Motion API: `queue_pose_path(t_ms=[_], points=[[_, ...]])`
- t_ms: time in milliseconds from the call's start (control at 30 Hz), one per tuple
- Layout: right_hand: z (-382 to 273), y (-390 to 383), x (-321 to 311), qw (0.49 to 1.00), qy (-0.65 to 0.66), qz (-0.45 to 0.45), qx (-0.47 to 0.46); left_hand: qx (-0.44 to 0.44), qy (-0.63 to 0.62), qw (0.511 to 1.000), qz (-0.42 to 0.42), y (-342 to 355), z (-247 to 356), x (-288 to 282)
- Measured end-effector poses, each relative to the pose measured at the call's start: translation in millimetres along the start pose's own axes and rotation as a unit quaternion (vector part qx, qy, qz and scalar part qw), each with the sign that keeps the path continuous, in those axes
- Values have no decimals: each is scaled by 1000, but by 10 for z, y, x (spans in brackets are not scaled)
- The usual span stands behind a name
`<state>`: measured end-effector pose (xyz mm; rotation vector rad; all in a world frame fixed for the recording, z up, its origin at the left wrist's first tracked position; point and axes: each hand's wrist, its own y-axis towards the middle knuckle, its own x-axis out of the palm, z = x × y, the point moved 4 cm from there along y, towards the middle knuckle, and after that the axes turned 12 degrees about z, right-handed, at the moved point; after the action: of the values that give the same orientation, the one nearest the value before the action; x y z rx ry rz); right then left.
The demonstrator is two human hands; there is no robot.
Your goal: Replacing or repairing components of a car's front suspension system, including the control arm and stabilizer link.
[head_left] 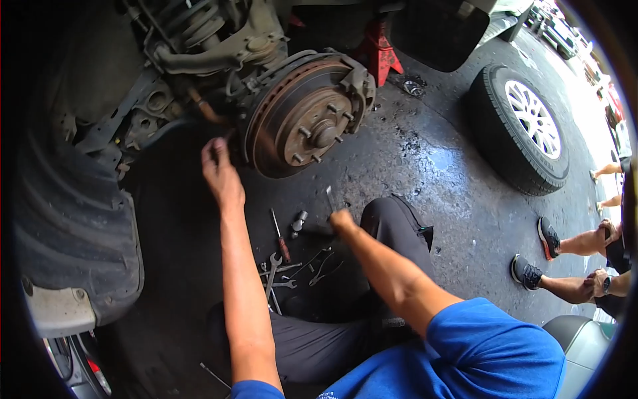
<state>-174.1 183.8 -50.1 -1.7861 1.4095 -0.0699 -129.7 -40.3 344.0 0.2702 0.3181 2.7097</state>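
Head, brake disc (pixel 294 136): round, rusty metal
Left hand (pixel 224 178): near disc, can't tell grip
Right hand (pixel 341 219): closed round slim metal tool (pixel 329 195)

Counted: two bare hands (pixel 222 176), one slim silver metal tool (pixel 329 195), one round rusty-brown brake disc (pixel 269 143), six short metal wheel studs (pixel 305 132) — plus one black-tyred, silver-spoked wheel (pixel 492 126), one red-handled screwdriver (pixel 284 249), one silver-headed hammer (pixel 300 222) and two black shoes (pixel 526 271).

No text is legible — the white lettering (pixel 327 395) on the blue shirt (pixel 495 346) is too small.
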Motion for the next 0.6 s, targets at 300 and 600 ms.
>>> queue_pose_path(t_ms=[300, 600], points=[[-1089, -1022, -270, 988, -48, 16, -148, -222, 223, 949, -12, -669, -1238, -666], [-1456, -52, -579, 962, 36, -175, -204, -114, 217, 961, -128, -1633, -1451, -232]])
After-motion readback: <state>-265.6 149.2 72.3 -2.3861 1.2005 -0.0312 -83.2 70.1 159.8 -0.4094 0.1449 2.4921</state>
